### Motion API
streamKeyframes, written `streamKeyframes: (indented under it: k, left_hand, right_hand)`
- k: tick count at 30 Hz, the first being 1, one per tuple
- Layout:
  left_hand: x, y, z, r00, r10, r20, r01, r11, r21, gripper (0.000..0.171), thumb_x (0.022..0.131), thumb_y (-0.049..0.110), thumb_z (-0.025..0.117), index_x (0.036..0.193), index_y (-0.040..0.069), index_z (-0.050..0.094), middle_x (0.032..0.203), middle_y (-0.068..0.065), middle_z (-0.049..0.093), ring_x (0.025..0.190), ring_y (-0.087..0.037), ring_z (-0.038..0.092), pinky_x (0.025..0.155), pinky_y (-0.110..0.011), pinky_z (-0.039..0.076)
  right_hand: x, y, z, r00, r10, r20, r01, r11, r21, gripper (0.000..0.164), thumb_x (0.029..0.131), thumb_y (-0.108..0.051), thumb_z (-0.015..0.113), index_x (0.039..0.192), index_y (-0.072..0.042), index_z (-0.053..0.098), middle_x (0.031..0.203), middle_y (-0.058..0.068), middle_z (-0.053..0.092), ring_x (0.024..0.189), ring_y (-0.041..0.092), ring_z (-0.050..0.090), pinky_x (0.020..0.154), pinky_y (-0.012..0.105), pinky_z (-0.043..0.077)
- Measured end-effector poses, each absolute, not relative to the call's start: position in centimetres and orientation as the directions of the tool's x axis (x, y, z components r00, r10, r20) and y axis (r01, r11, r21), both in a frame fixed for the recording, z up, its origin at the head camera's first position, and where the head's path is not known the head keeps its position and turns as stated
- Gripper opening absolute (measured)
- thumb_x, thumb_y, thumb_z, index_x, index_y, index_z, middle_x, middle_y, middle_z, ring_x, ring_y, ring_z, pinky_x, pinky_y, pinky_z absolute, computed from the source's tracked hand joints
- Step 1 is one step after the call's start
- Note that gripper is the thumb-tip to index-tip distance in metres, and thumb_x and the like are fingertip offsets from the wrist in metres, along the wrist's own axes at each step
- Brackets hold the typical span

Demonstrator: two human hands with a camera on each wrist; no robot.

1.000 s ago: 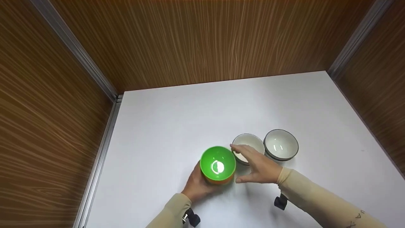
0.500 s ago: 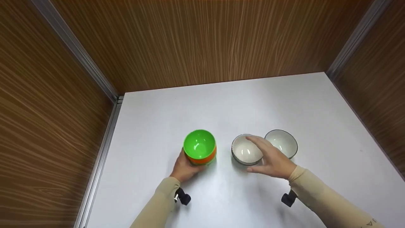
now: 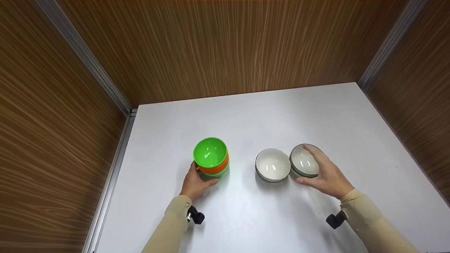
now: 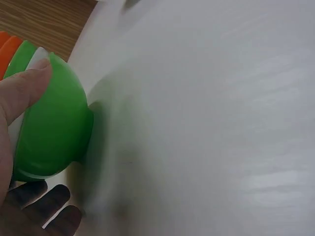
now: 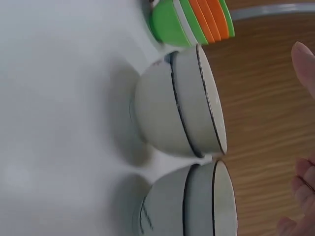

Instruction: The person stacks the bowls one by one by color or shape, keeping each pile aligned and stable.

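Note:
My left hand (image 3: 197,185) holds a stack of bowls (image 3: 210,154), green on top with orange ones beneath and a green one at the bottom. In the left wrist view the thumb (image 4: 29,88) presses the side of the lowest green bowl (image 4: 56,123), whose base is close to the table. My right hand (image 3: 327,177) hovers over the right stack of white dark-rimmed bowls (image 3: 303,161), thumb and fingers spread apart. Between the hands stands another stack of white bowls (image 3: 273,165). The right wrist view shows the right fingers (image 5: 306,194) apart from both white stacks.
The white table (image 3: 168,126) is bordered by brown wood-grain panels (image 3: 225,45) at the back and both sides. A metal rail (image 3: 116,158) runs along the left edge. The two white stacks stand side by side, almost rim to rim.
My left hand has carried the green and orange stack leftward and away from me. My right hand has moved right, from over the middle white stack to over the right one.

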State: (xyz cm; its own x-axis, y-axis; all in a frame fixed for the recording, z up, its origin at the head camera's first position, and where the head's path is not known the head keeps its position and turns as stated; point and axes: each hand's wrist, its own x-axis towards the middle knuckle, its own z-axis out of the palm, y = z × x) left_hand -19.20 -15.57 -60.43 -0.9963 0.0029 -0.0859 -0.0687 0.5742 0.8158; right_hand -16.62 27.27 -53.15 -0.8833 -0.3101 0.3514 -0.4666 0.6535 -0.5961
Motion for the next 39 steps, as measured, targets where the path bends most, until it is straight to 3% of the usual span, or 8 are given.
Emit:
streamKeyframes:
  k: [3, 7, 10, 14, 22, 30, 35, 39]
  left_hand:
    - [-18.4, -15.5, -59.9, -0.996, -0.056, -0.068, -0.088, 0.579, 0.811, 0.098, 0.065, 0.041, 0.08, 0.14, 0.01, 0.025, 0.128, -0.007, 0.046, 0.116, -0.022, 0.044, 0.098, -0.038, 0.037]
    - [-16.6, -14.3, -59.3, -0.989, -0.147, 0.014, -0.075, 0.583, 0.809, 0.061, 0.073, 0.036, 0.075, 0.116, 0.006, 0.045, 0.099, -0.007, 0.052, 0.091, -0.021, 0.05, 0.078, -0.034, 0.044]
    - [-15.2, -12.1, -59.1, -0.997, -0.081, 0.017, -0.032, 0.562, 0.827, 0.047, 0.077, 0.034, 0.073, 0.107, 0.006, 0.051, 0.09, -0.004, 0.053, 0.082, -0.017, 0.051, 0.071, -0.03, 0.044]
    - [-14.4, -7.9, -58.9, -0.986, 0.105, -0.127, -0.072, 0.417, 0.906, 0.058, 0.079, 0.04, 0.068, 0.121, 0.005, 0.049, 0.093, -0.001, 0.057, 0.08, -0.015, 0.058, 0.069, -0.029, 0.05]
    - [-14.8, 0.6, -59.2, -0.856, 0.235, -0.461, -0.465, 0.04, 0.885, 0.092, 0.077, 0.053, 0.064, 0.143, 0.005, 0.021, 0.105, -0.011, 0.061, 0.08, -0.026, 0.063, 0.07, -0.039, 0.053]
    - [-16.2, 3.8, -60.0, -0.836, 0.266, -0.48, -0.542, -0.271, 0.795, 0.086, 0.081, 0.047, 0.062, 0.143, 0.005, 0.019, 0.103, -0.017, 0.059, 0.086, -0.03, 0.063, 0.075, -0.04, 0.053]
    - [-16.6, 3.8, -60.2, -0.847, 0.265, -0.46, -0.527, -0.315, 0.789, 0.077, 0.085, 0.042, 0.06, 0.142, 0.005, 0.025, 0.103, -0.016, 0.06, 0.089, -0.03, 0.062, 0.078, -0.039, 0.052]
    - [-16.9, 3.3, -60.2, -0.853, 0.237, -0.464, -0.519, -0.31, 0.796, 0.075, 0.085, 0.042, 0.059, 0.142, 0.005, 0.027, 0.102, -0.015, 0.06, 0.089, -0.029, 0.062, 0.078, -0.039, 0.052]
  right_hand:
    - [-16.6, 28.5, -53.6, -0.888, -0.258, 0.381, -0.447, 0.679, -0.583, 0.101, 0.06, -0.039, 0.084, 0.142, -0.011, 0.032, 0.14, 0.004, 0.036, 0.127, 0.023, 0.032, 0.103, 0.032, 0.028]
    - [-16.1, 29.9, -54.9, -0.915, -0.157, 0.373, -0.368, 0.704, -0.607, 0.103, 0.059, -0.039, 0.084, 0.143, -0.013, 0.03, 0.142, 0.008, 0.032, 0.128, 0.029, 0.029, 0.1, 0.051, 0.03]
    - [-15.9, 30.8, -56.2, -0.953, -0.061, 0.296, -0.253, 0.697, -0.672, 0.106, 0.062, -0.038, 0.083, 0.145, -0.015, 0.022, 0.144, 0.013, 0.026, 0.128, 0.035, 0.027, 0.095, 0.06, 0.03]
    - [-16.0, 31.6, -57.6, -0.988, 0.018, 0.151, -0.107, 0.625, -0.773, 0.109, 0.068, -0.033, 0.08, 0.147, -0.011, 0.008, 0.145, 0.021, 0.019, 0.123, 0.043, 0.031, 0.091, 0.063, 0.032]
    - [-16.9, 31.6, -59.6, -1.0, 0.009, 0.02, -0.012, 0.538, -0.843, 0.115, 0.07, -0.032, 0.079, 0.147, -0.013, -0.005, 0.145, 0.025, 0.016, 0.109, 0.044, 0.047, 0.087, 0.055, 0.042]
    - [-17.1, 30.8, -61.4, -0.998, 0.046, 0.035, -0.008, 0.494, -0.87, 0.107, 0.068, -0.03, 0.08, 0.148, -0.02, 0.009, 0.137, 0.022, 0.035, 0.109, 0.04, 0.046, 0.094, 0.057, 0.03]
    - [-17.0, 30.2, -61.6, -0.997, 0.064, 0.033, 0.006, 0.525, -0.851, 0.107, 0.068, -0.036, 0.079, 0.147, -0.016, 0.01, 0.14, 0.021, 0.031, 0.118, 0.041, 0.037, 0.097, 0.059, 0.026]
    - [-17.2, 29.5, -61.5, -0.998, 0.059, 0.012, 0.02, 0.519, -0.855, 0.108, 0.068, -0.037, 0.079, 0.147, -0.015, 0.009, 0.14, 0.022, 0.03, 0.111, 0.04, 0.047, 0.095, 0.055, 0.031]
